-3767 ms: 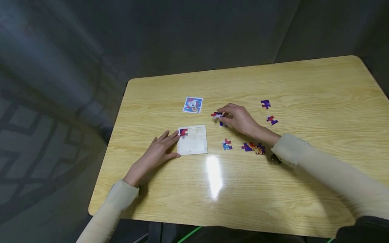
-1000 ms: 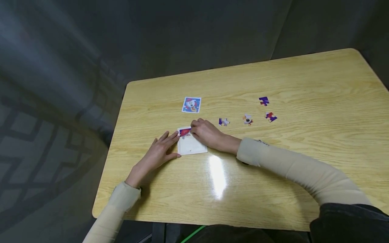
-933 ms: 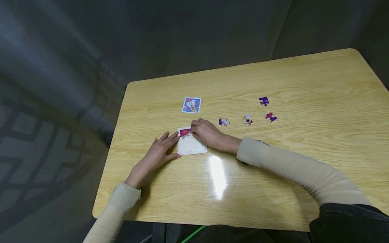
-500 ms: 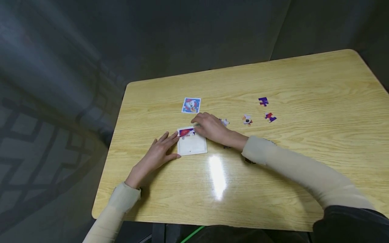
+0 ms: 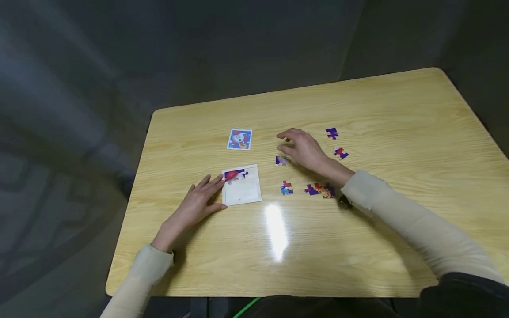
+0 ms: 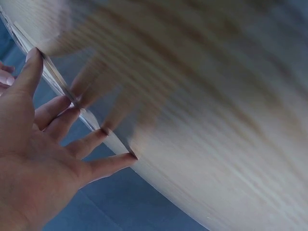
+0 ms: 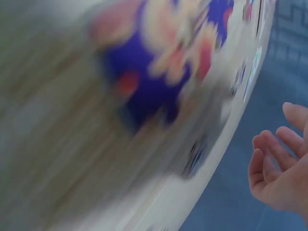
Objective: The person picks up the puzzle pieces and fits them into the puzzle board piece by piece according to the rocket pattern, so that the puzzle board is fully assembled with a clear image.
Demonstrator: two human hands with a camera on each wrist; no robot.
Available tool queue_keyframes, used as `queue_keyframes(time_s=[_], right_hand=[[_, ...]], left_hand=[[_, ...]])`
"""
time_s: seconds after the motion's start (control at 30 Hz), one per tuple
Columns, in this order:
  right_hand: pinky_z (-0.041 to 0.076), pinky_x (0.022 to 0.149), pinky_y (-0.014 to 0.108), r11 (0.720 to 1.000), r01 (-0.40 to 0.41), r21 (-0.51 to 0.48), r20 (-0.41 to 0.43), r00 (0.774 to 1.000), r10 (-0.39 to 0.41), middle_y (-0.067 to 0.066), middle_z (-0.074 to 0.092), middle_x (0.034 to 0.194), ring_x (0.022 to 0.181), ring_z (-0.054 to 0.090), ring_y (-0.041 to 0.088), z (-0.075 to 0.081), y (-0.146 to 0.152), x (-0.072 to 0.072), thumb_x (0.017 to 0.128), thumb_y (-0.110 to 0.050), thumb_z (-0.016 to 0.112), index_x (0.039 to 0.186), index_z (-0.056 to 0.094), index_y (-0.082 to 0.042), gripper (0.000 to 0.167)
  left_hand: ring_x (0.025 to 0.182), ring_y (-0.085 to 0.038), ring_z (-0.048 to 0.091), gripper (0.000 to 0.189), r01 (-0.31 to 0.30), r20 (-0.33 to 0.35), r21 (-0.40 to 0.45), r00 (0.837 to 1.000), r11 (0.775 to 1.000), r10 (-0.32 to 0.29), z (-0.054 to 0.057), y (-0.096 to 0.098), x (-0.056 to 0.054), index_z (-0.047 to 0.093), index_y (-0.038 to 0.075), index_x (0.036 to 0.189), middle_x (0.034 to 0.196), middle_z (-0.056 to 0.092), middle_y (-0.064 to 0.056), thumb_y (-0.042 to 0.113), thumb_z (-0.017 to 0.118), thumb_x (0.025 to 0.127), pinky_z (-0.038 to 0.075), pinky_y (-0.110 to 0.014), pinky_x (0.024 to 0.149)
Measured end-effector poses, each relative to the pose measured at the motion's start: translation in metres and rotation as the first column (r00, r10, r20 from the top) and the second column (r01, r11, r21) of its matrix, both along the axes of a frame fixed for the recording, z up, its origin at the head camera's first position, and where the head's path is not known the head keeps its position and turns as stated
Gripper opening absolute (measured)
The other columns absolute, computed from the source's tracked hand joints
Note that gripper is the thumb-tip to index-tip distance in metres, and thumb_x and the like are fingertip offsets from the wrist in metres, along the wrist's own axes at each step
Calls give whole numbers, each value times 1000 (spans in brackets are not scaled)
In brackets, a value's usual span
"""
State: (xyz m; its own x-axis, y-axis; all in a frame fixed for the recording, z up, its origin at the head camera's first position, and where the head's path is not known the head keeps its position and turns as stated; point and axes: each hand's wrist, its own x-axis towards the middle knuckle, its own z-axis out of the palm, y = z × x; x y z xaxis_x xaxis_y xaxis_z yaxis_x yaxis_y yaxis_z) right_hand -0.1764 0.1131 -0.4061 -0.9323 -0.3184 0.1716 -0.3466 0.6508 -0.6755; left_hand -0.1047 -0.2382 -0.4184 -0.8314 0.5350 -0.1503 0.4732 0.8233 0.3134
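A white square puzzle tray (image 5: 243, 194) lies on the table, with joined red, purple and white jigsaw pieces (image 5: 234, 175) along its upper left. Spread fingers of my left hand (image 5: 196, 201) touch the tray's left edge; the left wrist view shows the fingertips of that hand (image 6: 53, 149) at this edge. My right hand (image 5: 304, 148) is raised over the table right of the tray, its fingers loosely bent and nothing held. Just below its thumb lies a purple and white jigsaw piece (image 5: 281, 160). In the right wrist view the same hand (image 7: 284, 168) is also without a piece.
A small picture card (image 5: 240, 139) lies behind the tray. Loose jigsaw pieces are a blue and red one (image 5: 286, 187), a purple and orange group (image 5: 320, 190), a purple one (image 5: 332, 133) and a red and purple one (image 5: 341, 153). The wooden table (image 5: 222, 260) has a dark wall behind it.
My right hand has set a jigsaw piece into the tray's top row, let go, and moved right. It now covers where a dog-eye piece lay. My left hand stays at the tray's edge.
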Motion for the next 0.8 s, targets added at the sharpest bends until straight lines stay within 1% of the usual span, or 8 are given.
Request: queue_keyframes(time_s=[0.1, 0.2, 0.3, 0.47, 0.63, 0.73, 0.8], right_hand=[[49, 87, 45, 998, 36, -47, -2, 999, -36, 15, 62, 122, 108, 57, 30, 1, 19, -3, 92, -16, 67, 127, 60, -1, 39], [48, 88, 48, 994, 73, -84, -9, 997, -74, 17, 60, 125, 111, 56, 32, 3, 42, -7, 92, -15, 67, 128, 59, 0, 40], [47, 90, 50, 990, 115, -81, -13, 993, -116, 18, 59, 127, 113, 55, 34, 4, 67, -10, 92, -16, 66, 131, 57, 0, 42], [43, 93, 53, 985, 161, -61, 17, 987, -160, 20, 56, 130, 115, 53, 37, 2, 100, -12, 93, -16, 66, 134, 55, 0, 45], [44, 91, 54, 983, 180, -31, 59, 982, -178, 22, 54, 133, 117, 51, 40, -3, 115, -11, 90, -9, 67, 134, 53, 2, 47], [44, 91, 55, 983, 181, -10, 87, 980, -180, 24, 53, 134, 117, 51, 41, -6, 118, -10, 90, -9, 68, 134, 52, 3, 49], [42, 94, 55, 983, 182, 4, 104, 978, -182, 25, 52, 134, 117, 51, 42, -8, 119, -10, 89, -10, 69, 135, 52, 3, 50]], left_hand=[[144, -36, 20, 73, -13, 9, 1, 1000, 1000, 13, 3, -3, 4, 42, 10, 146, 156, 30, -3, 44, 68, 88, 20, -73, 102], [144, -37, 20, 73, -20, 6, -2, 1000, 1000, 20, 6, -6, 7, 42, 9, 146, 156, 30, -3, 44, 68, 88, 20, -73, 102], [143, -37, 20, 73, -20, 1, -2, 1000, 1000, 20, 7, -8, 7, 42, 8, 146, 156, 30, -4, 43, 68, 87, 21, -73, 101], [143, -38, 20, 73, -15, -4, 4, 1000, 1000, 15, 5, -8, 6, 42, 8, 146, 156, 30, -4, 43, 68, 87, 21, -73, 101], [143, -38, 21, 73, -19, -6, 2, 1000, 1000, 19, 3, -7, 7, 42, 7, 146, 156, 31, -6, 42, 69, 87, 21, -73, 101], [143, -38, 22, 74, -23, -6, 4, 1000, 1000, 23, 3, -6, 9, 43, 7, 146, 155, 31, -6, 42, 70, 87, 21, -73, 101], [142, -39, 23, 74, -21, -8, 6, 1000, 1000, 21, 2, -6, 10, 43, 7, 145, 155, 32, -6, 42, 70, 86, 22, -74, 100]])
